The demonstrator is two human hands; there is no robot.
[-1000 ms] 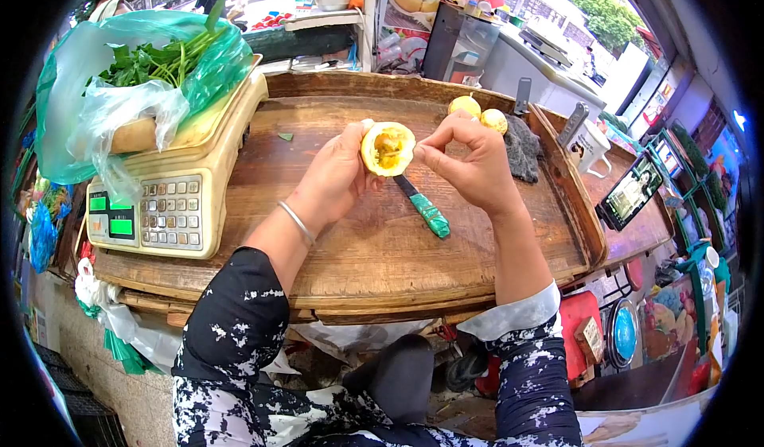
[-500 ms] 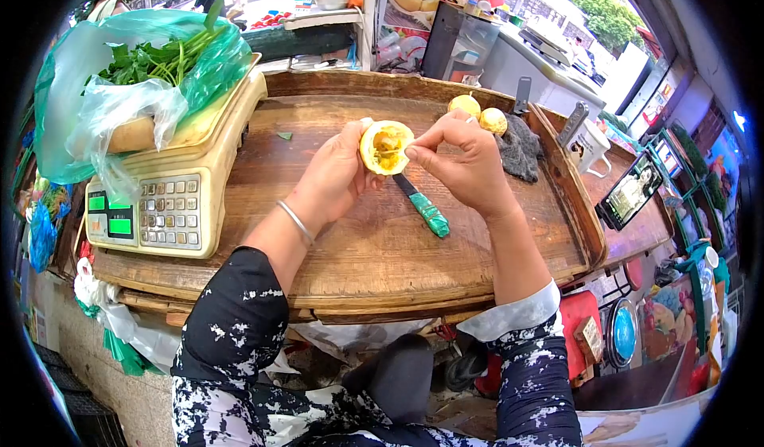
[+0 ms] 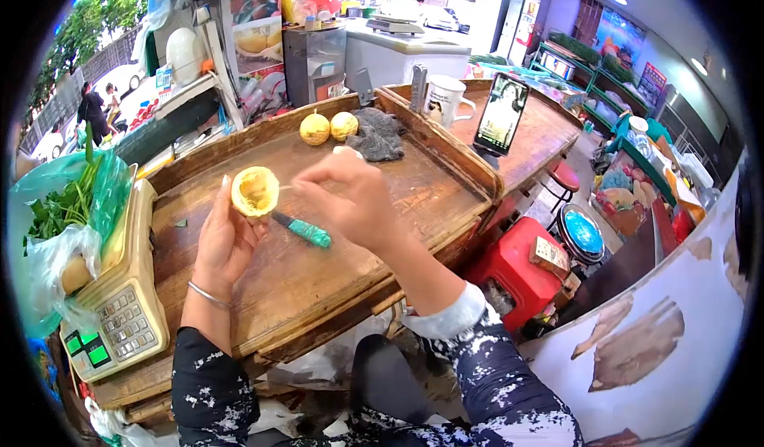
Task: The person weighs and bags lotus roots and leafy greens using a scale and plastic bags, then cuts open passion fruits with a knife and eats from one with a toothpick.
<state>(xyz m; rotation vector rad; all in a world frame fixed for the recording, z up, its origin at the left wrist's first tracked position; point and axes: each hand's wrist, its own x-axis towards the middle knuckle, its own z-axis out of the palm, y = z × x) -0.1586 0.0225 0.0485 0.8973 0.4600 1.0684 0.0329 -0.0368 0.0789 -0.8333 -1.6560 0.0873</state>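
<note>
My left hand (image 3: 227, 240) is closed around a halved yellow passion fruit (image 3: 255, 191), its hollow side towards me and some yellow pulp lining the shell. To the right of it is my right hand (image 3: 342, 196), slightly blurred, with thumb and fingers pinched together. A thin pale utensil (image 3: 289, 187) pokes out of that pinch towards the fruit; its exact kind does not show. Below and between the hands lies a knife (image 3: 306, 231) with a green-wrapped handle, its blade partly hidden. Two whole yellow passion fruits, one on the left (image 3: 314, 129) and one on the right (image 3: 344, 126), sit at the back.
A grey cloth (image 3: 376, 135) lies beside the whole fruits on the rimmed wooden table (image 3: 223, 304). At left stands a scale (image 3: 123, 312) with a bag of greens (image 3: 68, 200). Beyond the right rim are a white mug (image 3: 444, 101) and a propped phone (image 3: 501, 113).
The view has swung to the right. My right hand has drawn back from the fruit's opening, taking the thin utensil with it; the left still holds the fruit.
</note>
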